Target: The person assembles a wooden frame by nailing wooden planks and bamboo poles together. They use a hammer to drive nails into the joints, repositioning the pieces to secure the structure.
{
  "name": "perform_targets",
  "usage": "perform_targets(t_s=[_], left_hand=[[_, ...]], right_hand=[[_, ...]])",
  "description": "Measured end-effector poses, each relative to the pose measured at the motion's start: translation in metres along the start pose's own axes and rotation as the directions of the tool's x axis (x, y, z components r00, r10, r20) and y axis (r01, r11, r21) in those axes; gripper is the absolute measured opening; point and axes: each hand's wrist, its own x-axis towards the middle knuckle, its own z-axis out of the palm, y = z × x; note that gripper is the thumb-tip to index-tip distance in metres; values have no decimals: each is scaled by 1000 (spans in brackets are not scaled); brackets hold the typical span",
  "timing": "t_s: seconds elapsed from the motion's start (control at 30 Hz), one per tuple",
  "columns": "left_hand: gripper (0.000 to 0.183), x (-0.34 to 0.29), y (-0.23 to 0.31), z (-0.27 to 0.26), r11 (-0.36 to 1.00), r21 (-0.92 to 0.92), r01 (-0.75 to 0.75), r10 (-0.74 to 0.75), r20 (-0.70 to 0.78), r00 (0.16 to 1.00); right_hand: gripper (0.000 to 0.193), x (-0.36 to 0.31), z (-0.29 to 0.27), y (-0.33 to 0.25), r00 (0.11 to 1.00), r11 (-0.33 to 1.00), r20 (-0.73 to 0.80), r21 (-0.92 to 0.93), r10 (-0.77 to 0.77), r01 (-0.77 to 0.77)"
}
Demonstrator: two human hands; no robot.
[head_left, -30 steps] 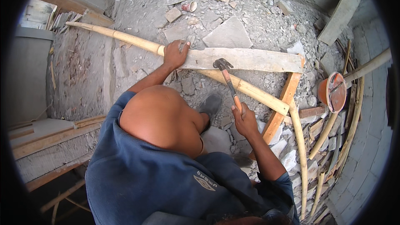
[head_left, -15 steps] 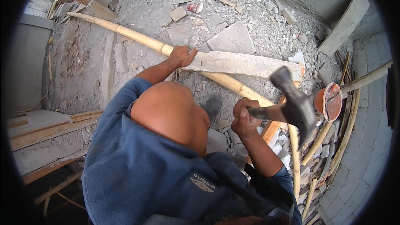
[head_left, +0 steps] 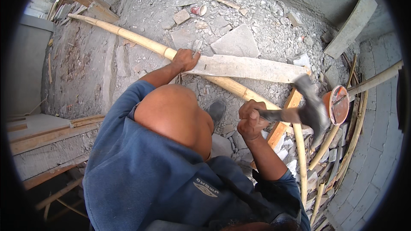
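My left hand (head_left: 186, 60) is closed around the left end of a pale, flat wooden board (head_left: 252, 67), where it crosses a long bamboo pole (head_left: 128, 35). A bent nail or dark mark shows on the board near my fingers. My right hand (head_left: 252, 121) grips the handle of a claw hammer (head_left: 316, 113), held in front of me to the right of my knee. The hammer's head is blurred by motion and hangs just below the board's right end. Beneath that end, a brown wooden batten (head_left: 286, 119) slants down toward me.
Rubble and broken slabs (head_left: 236, 41) cover the ground, with a red cup (head_left: 199, 10) lying among them. An orange bucket (head_left: 336, 104) stands at the right, near bamboo pieces (head_left: 324, 147) and a block wall (head_left: 368, 145). A plank (head_left: 353, 23) leans at the back right.
The hammer's head has shifted slightly to the right, showing more of the brown batten. My left hand keeps its hold on the board.
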Motion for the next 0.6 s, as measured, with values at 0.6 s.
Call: perform_targets(t_s=[0.6], left_hand=[[75, 18, -21, 11, 998, 56, -21, 20, 12, 1000]], right_hand=[[50, -10, -15, 80, 769, 554, 129, -768, 626, -322]])
